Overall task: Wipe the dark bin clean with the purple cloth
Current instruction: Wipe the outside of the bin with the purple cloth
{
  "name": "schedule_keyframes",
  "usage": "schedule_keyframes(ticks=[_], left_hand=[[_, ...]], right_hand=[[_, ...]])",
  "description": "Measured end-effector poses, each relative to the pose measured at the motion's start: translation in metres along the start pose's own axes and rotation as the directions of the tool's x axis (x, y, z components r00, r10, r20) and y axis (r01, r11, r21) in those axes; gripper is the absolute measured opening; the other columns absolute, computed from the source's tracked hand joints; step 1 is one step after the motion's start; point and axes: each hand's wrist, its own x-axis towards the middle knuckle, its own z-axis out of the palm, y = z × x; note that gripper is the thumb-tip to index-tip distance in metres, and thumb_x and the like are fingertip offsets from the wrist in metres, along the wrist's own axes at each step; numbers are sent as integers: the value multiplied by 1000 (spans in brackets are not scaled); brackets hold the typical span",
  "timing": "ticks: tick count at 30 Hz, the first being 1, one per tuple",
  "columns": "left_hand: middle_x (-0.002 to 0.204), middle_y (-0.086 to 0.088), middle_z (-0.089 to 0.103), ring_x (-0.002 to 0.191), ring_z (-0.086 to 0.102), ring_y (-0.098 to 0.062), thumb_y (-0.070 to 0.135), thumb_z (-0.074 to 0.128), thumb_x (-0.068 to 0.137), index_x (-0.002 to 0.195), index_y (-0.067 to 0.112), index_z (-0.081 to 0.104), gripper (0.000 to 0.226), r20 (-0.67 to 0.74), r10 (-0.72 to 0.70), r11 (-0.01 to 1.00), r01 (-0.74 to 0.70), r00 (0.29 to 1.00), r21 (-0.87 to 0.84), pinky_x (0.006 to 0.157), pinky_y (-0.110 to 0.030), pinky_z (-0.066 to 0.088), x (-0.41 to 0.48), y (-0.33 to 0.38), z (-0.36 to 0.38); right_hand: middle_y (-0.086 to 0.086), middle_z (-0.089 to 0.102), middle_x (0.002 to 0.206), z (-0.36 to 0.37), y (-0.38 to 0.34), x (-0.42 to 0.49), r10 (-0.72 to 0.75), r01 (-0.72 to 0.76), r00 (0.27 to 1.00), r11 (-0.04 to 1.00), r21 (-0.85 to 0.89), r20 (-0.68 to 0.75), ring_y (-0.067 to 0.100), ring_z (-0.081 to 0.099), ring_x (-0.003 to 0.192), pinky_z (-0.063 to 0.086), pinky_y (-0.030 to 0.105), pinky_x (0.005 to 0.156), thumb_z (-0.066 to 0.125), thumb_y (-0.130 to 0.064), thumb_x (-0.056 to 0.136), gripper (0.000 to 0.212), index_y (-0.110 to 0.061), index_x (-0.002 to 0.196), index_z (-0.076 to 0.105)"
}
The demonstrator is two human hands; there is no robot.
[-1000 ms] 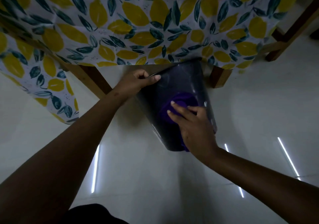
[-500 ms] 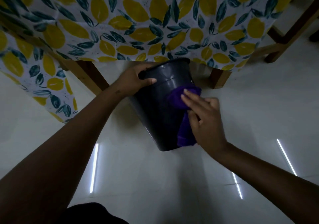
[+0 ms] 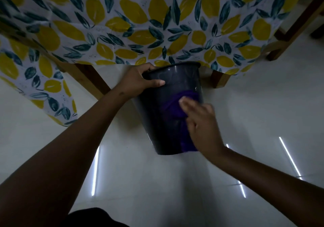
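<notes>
The dark bin [image 3: 166, 121] is held up off the floor, tilted with its rim away from me and its base toward me. My left hand [image 3: 140, 82] grips the bin's rim on the left, thumb across the outer wall. The purple cloth [image 3: 171, 106] lies against the bin's outer wall on the right side and hangs down to the base. My right hand [image 3: 201, 123] presses flat on the cloth, fingers blurred by motion.
A table with a lemon-and-leaf tablecloth [image 3: 140, 25] hangs just behind the bin, with wooden legs [image 3: 94, 79] on the left and behind the rim. More wooden legs [image 3: 289, 30] stand at the right. The floor [image 3: 157, 183] is glossy pale tile.
My right hand has slid the cloth across the bin's wall, up from the middle toward the right side, then slightly down. The bin has turned so that its rim shows at the top.
</notes>
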Motion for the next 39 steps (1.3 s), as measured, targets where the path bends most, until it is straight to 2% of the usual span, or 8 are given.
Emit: schedule_keyframes(ticks=[4, 9, 13, 19, 25, 29, 35, 39], left_hand=[[86, 11, 64, 71, 59, 12, 23, 80, 76, 98, 9, 64, 30, -33, -29, 1000, 28, 999, -11, 64, -7, 47, -1, -6, -2], [108, -1, 63, 91, 59, -1, 20, 77, 78, 113, 7, 64, 39, -33, -11, 1000, 11, 999, 1, 73, -3, 44, 1, -8, -4], [130, -1, 57, 116, 53, -9, 22, 76, 79, 130, 16, 57, 55, 24, 18, 998, -19, 1000, 66, 88, -4, 41, 8, -6, -5], [125, 2, 60, 112, 56, -8, 24, 76, 80, 128, 15, 58, 52, 8, -12, 998, 11, 1000, 60, 80, 2, 40, 6, -13, -10], [127, 6, 58, 116, 53, -7, 28, 76, 80, 130, 20, 57, 54, -21, 4, 994, -2, 1000, 107, 88, -2, 38, 9, -13, -4], [134, 6, 56, 120, 52, -7, 31, 75, 81, 131, 21, 56, 55, 71, 39, 989, -49, 997, 142, 93, -6, 39, 14, -1, 2], [129, 4, 56, 115, 51, -6, 21, 73, 83, 134, 16, 54, 55, 19, -13, 998, 12, 1000, 62, 77, 6, 38, 3, -10, -13], [124, 4, 57, 102, 55, 1, 18, 72, 84, 133, 13, 53, 53, 16, -20, 997, 19, 1000, 69, 73, 4, 39, -2, -11, -18]], right_hand=[[-1, 51, 140, -4, 11, 3, 124, -123, 990, 992, 15, -65, 22, 45, 108, 31, 14, 91, 60, -1, 86, 53, -16, 137, 52], [3, 51, 141, 17, 6, -25, -179, 209, 954, 972, -105, 240, 19, 36, 129, 22, 19, 112, 66, 1, 80, 59, -16, 135, 53], [4, 49, 144, 21, 9, -20, -313, 396, 883, 897, -198, 350, 26, 36, 131, 45, 41, 102, 78, -1, 69, 77, -17, 138, 49], [5, 52, 139, -4, 22, 2, 26, -25, 1000, 999, -21, 19, 26, 43, 114, 42, 32, 99, 44, -5, 91, 46, -15, 134, 54], [5, 60, 132, 19, 4, -30, -252, 309, 922, 937, -165, 294, 26, 49, 125, 52, 43, 92, 86, -1, 57, 76, -14, 127, 60], [-2, 63, 127, 17, -18, -21, -468, 555, 797, 817, -158, 383, 33, 59, 112, 52, 43, 75, 86, -5, 53, 68, -20, 117, 67], [1, 57, 135, 6, 18, -17, -207, 211, 965, 977, -11, 162, 22, 39, 125, 38, 33, 106, 58, 1, 81, 48, -19, 124, 62], [-4, 52, 139, -2, 18, -20, 36, -48, 995, 992, 117, 95, 19, 39, 125, 35, 24, 103, 44, -8, 90, 44, -23, 128, 60]])
